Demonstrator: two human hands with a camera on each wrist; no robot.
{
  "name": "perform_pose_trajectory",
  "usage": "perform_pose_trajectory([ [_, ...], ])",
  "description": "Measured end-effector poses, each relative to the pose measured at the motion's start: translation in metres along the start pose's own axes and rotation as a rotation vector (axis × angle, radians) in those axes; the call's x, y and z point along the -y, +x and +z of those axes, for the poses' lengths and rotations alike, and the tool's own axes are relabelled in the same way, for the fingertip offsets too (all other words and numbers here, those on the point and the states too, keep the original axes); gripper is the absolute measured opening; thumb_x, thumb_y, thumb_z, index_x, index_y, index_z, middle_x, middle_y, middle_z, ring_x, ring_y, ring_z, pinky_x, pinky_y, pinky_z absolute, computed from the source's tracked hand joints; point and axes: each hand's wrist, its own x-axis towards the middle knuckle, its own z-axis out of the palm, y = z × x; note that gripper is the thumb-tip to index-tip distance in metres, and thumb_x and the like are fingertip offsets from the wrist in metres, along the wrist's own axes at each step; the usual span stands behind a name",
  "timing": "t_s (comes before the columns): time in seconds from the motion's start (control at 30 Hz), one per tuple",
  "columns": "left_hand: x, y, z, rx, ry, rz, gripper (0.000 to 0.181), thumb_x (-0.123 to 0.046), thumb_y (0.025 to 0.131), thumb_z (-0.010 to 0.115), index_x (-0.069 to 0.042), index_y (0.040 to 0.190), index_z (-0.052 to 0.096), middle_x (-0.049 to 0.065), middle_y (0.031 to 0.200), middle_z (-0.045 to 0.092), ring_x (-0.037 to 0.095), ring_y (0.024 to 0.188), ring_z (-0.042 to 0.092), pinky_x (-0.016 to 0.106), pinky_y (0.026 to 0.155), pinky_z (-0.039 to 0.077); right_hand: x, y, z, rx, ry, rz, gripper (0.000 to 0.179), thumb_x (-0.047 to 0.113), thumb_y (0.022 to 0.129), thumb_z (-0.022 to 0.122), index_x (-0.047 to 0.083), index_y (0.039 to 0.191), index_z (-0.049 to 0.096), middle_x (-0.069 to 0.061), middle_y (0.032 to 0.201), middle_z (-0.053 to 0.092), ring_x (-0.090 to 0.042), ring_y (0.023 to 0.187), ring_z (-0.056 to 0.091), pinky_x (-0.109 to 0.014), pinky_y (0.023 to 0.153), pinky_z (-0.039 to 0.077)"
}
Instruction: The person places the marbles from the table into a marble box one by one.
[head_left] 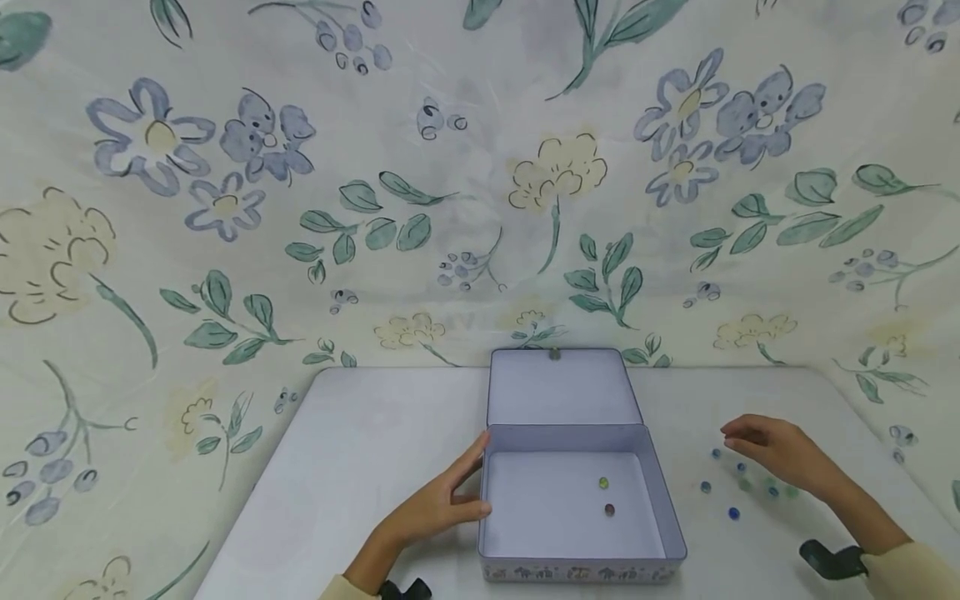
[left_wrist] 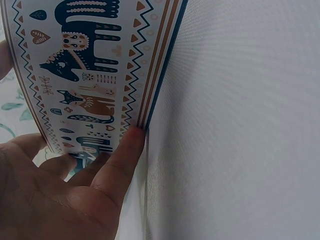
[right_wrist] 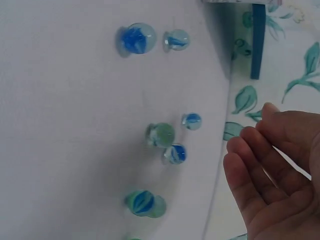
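Note:
A metal box (head_left: 577, 500) with a pale lilac inside lies open on the table, its hinged lid tipped back. In it sit a green marble (head_left: 603, 482) and a brownish marble (head_left: 610, 510). My left hand (head_left: 435, 504) touches the box's left side, thumb and fingers spread; the left wrist view has its fingers resting on the printed wall (left_wrist: 95, 65). To the right of the box, my right hand (head_left: 783, 454) hovers near several glass marbles, with loosely bent fingers and nothing visible in them. One is a blue marble (head_left: 734, 513); a green marble (right_wrist: 162, 135) lies among them.
The white table (head_left: 375, 467) carries the box at its middle. Behind and around it hangs a cloth (head_left: 480, 208) printed with flowers and leaves. Dark wrist mounts show at both sleeves, such as the right mount (head_left: 832, 560).

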Motion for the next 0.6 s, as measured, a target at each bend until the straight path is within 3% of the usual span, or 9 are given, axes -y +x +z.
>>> perform_pose_trajectory([
  [0.33,0.0,0.001,0.0,0.003,-0.014,-0.011,0.09,-0.027,0.096,0.065,-0.03,0.162,0.003,0.001,0.17,-0.005,0.048,0.152,0.013,0.054,0.112,0.045,-0.01,0.004,0.015,0.018,-0.044,0.056,0.02,0.012,0.09,0.072,0.002,0.108,0.072,-0.006,0.099,0.075,-0.014,0.087,0.069,-0.024,0.074,0.059],
  [0.6,0.004,0.001,-0.001,0.006,-0.018,-0.005,0.09,-0.026,0.096,0.065,-0.031,0.162,0.003,0.002,0.17,-0.005,0.047,0.152,0.013,0.053,0.113,0.044,-0.014,0.0,0.025,0.037,-0.058,0.122,0.025,0.011,0.089,0.072,-0.002,0.11,0.07,-0.013,0.102,0.074,-0.03,0.094,0.07,-0.04,0.079,0.061],
])
